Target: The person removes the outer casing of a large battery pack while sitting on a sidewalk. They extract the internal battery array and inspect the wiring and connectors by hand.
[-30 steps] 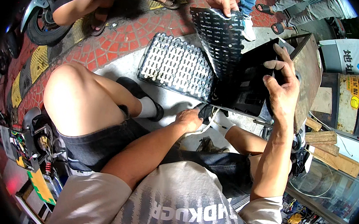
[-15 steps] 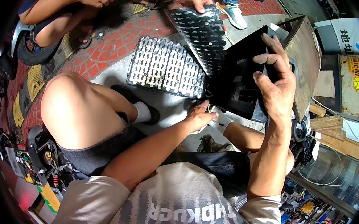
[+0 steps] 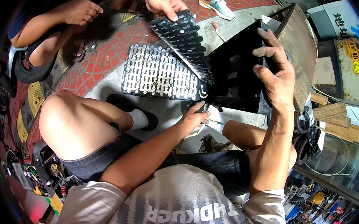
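Note:
A black open box (image 3: 239,81) stands tilted in front of me. My right hand (image 3: 277,73) grips its right rim, thumb and fingers curled over the edge. Close to the box's near lower corner, my left hand (image 3: 193,120) has its fingers bent together; what they hold is hidden. Left of the box lies a battery pack (image 3: 162,73) topped with rows of shiny metal connector strips. Another person's hand (image 3: 167,3) holds up the far end of a black bumpy sheet (image 3: 185,38), whose lower end meets the corner between pack and box.
A wooden cabinet (image 3: 296,53) stands right of the box, with wood offcuts (image 3: 333,115) nearby. A second bare arm (image 3: 79,13) rests at the upper left by a small tyre (image 3: 33,69). A red-tipped cable (image 3: 215,28) lies beyond the box. Tools (image 3: 319,211) fill the lower right.
The other person's hand and the black sheet have moved left, away from the box's opening. More of the box's inside shows. My hands keep nearly the same places, and the whole view has shifted slightly.

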A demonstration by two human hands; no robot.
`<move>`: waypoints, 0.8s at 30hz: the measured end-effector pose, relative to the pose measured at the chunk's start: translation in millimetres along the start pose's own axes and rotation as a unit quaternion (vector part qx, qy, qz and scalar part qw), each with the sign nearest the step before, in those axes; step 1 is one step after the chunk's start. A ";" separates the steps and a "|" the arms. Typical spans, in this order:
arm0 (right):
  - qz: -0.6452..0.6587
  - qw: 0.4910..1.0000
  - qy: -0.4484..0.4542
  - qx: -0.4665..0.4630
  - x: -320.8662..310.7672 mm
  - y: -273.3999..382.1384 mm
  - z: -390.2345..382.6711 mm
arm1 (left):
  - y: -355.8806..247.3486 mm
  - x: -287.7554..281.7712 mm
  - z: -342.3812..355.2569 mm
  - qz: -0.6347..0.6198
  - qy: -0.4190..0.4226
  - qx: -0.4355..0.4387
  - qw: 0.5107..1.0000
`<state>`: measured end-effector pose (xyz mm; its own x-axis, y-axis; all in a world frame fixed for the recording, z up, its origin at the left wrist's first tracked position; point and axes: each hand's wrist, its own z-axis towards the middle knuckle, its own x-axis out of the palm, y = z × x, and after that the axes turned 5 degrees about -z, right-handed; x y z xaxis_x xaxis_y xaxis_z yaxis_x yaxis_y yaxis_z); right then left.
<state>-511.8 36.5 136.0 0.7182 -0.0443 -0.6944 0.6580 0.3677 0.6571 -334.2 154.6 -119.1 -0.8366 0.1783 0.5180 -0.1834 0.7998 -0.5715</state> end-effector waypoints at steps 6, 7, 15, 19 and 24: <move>-0.022 1.000 -0.003 -0.009 1.1 0.9 0.1 | -2.6 1.9 1.4 0.052 -0.007 0.007 0.999; -0.014 1.000 -0.006 -0.011 2.2 -2.4 0.4 | -1.5 -0.4 5.4 0.060 0.003 0.007 0.998; -0.026 0.999 -0.024 -0.006 2.5 2.7 1.0 | 48.7 -46.9 72.0 0.108 0.002 0.065 0.992; -0.016 0.999 -0.040 0.012 -8.0 -10.7 -11.5 | 22.8 -24.1 38.5 0.215 -0.016 0.102 0.971; 0.008 0.998 -0.062 -0.003 -10.6 -15.7 -14.8 | 23.1 -29.6 31.2 0.437 -0.074 0.210 0.871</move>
<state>-533.1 44.9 128.8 0.7519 -0.1523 -0.6414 0.6445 0.3750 0.6664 -329.7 149.8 -167.5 -0.8029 0.5134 -0.3030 0.4115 0.1096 -0.9048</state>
